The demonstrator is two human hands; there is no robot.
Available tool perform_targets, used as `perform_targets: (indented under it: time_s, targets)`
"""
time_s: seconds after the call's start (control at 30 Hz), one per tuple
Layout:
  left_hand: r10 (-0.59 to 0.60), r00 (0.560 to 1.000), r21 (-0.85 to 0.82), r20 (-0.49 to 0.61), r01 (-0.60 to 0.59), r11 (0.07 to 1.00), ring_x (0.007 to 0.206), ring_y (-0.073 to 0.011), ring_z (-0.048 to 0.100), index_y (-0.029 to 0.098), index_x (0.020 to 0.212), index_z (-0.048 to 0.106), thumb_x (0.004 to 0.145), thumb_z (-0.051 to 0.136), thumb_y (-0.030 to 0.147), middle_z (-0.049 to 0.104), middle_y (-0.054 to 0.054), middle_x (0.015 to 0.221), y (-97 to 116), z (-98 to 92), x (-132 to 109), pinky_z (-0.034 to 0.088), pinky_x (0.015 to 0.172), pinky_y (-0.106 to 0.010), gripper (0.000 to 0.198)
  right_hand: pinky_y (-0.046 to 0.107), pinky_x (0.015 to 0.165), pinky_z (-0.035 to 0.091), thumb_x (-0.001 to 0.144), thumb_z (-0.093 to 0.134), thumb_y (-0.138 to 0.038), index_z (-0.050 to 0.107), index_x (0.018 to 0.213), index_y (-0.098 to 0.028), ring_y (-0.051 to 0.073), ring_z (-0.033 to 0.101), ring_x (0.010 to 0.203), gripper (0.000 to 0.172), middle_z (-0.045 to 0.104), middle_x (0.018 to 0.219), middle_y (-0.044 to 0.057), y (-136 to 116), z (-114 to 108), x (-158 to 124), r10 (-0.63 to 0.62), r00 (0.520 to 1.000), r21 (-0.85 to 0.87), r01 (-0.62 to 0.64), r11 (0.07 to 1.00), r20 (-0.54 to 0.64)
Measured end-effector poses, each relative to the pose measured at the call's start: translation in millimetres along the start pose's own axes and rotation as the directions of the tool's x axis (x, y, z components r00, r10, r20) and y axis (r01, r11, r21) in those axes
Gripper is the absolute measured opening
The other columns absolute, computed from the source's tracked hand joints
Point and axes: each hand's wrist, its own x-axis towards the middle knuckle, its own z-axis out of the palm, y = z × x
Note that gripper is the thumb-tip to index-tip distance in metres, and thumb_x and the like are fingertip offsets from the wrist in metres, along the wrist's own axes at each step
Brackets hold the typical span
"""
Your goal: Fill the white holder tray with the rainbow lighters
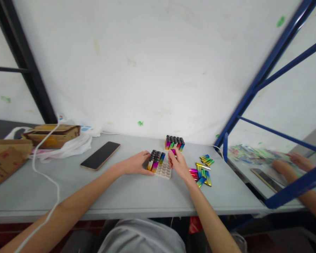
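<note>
A white tray (163, 171) with rows of round sockets lies on the table. Several shiny multicoloured lighters (156, 162) with black tops stand upright in its left part, while sockets show bare on the right. My left hand (138, 163) grips the left side of this tray, thumb at the near corner and fingers at the far one. Over the right edge, my right hand (177, 164) is closed on a magenta lighter (173, 151); its lower end is hidden by the fingers. Several loose metallic lighters or casings (201, 174) lie right of that hand.
A second block of lighters (174, 143) stands near the wall. A phone (101, 155) lies left, near cardboard boxes (52, 135) and a white bag (76, 146). A white cable (48, 175) hangs at left. Beyond a blue frame (247, 98), another person's hands (284, 170) show at right.
</note>
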Motion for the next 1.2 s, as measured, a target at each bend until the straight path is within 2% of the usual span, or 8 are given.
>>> perform_targets:
  time_s: [0.13,0.2,0.37,0.53,0.73,0.93,1.1,1.2]
  targets:
    - [-0.002,1.000,0.007,0.018,0.002,1.000,0.133,-0.0367,0.059,0.019,0.138,0.062,0.080,0.084,0.065,0.063,-0.016,0.140,1,-1.1,0,0.046,0.117,-0.044,0.077,0.031,0.071,0.053,0.104,0.046,-0.067,0.060,0.096,-0.025,0.022,0.062,0.085,0.045,0.063,0.098,0.007,-10,-7,-2,-0.169,0.985,-0.190,0.160,0.969,-0.029]
    - [-0.006,1.000,0.011,0.025,0.005,1.000,0.133,-0.0366,0.058,0.019,0.139,0.061,0.082,0.084,0.064,0.062,-0.016,0.140,3,-1.6,0,0.045,0.117,-0.044,0.076,0.034,0.079,0.051,0.106,0.047,-0.062,0.062,0.091,-0.024,0.024,0.061,0.088,0.044,0.064,0.095,0.008,-11,-11,-2,-0.247,0.969,-0.359,0.235,0.903,0.013]
    - [-0.024,0.999,0.009,0.032,0.024,1.000,0.130,-0.0370,0.060,0.018,0.136,0.062,0.082,0.084,0.062,0.062,-0.016,0.138,5,-2.2,-1,0.047,0.115,-0.046,0.073,0.031,0.067,0.042,0.106,0.051,-0.059,0.056,0.077,-0.024,0.019,0.053,0.061,0.046,0.059,0.064,0.000,-3,-14,0,-0.135,0.985,-0.452,0.170,0.876,0.110]
    - [0.006,1.000,-0.014,0.022,-0.006,1.000,0.130,-0.0362,0.060,0.019,0.139,0.061,0.083,0.083,0.063,0.063,-0.015,0.139,5,-2.4,-2,0.046,0.116,-0.046,0.074,0.030,0.066,0.042,0.108,0.053,-0.054,0.059,0.082,-0.023,0.020,0.063,0.065,0.040,0.070,0.072,0.002,3,-9,2,-0.109,0.984,-0.390,0.157,0.907,0.142]
    - [0.000,1.000,-0.010,0.021,0.000,1.000,0.130,-0.0364,0.060,0.021,0.138,0.062,0.081,0.083,0.063,0.063,-0.015,0.139,1,0.4,-1,0.048,0.114,-0.046,0.074,0.031,0.073,0.044,0.107,0.060,-0.041,0.066,0.088,-0.022,0.022,0.065,0.076,0.028,0.073,0.084,0.006,0,-2,6,-0.163,0.960,-0.540,0.265,0.799,0.229]
    - [0.007,1.000,-0.014,0.016,-0.007,1.000,0.130,-0.0372,0.060,0.020,0.139,0.061,0.081,0.083,0.064,0.063,-0.016,0.139,0,0.5,-1,0.047,0.116,-0.048,0.076,0.031,0.073,0.045,0.108,0.060,-0.042,0.072,0.101,-0.020,0.024,0.069,0.079,0.026,0.076,0.088,0.009,-4,-2,5,-0.107,0.963,-0.655,0.248,0.713,0.248]
    - [-0.022,0.999,0.003,0.027,0.022,1.000,0.132,-0.0383,0.058,0.018,0.137,0.062,0.082,0.083,0.062,0.063,-0.016,0.138,4,-0.9,0,0.044,0.120,-0.049,0.074,0.032,0.069,0.044,0.108,0.056,-0.055,0.077,0.100,-0.019,0.027,0.072,0.080,0.041,0.079,0.089,0.015,-9,6,-2,-0.004,0.993,-0.803,0.096,0.589,0.115]
    - [-0.021,0.999,0.011,0.030,0.021,1.000,0.132,-0.0381,0.058,0.020,0.136,0.063,0.082,0.083,0.062,0.063,-0.016,0.139,3,-0.4,0,0.044,0.119,-0.049,0.072,0.030,0.070,0.045,0.106,0.057,-0.059,0.077,0.089,-0.021,0.024,0.072,0.079,0.047,0.078,0.085,0.012,-12,1,-2,0.015,0.989,-0.770,0.106,0.629,0.148]
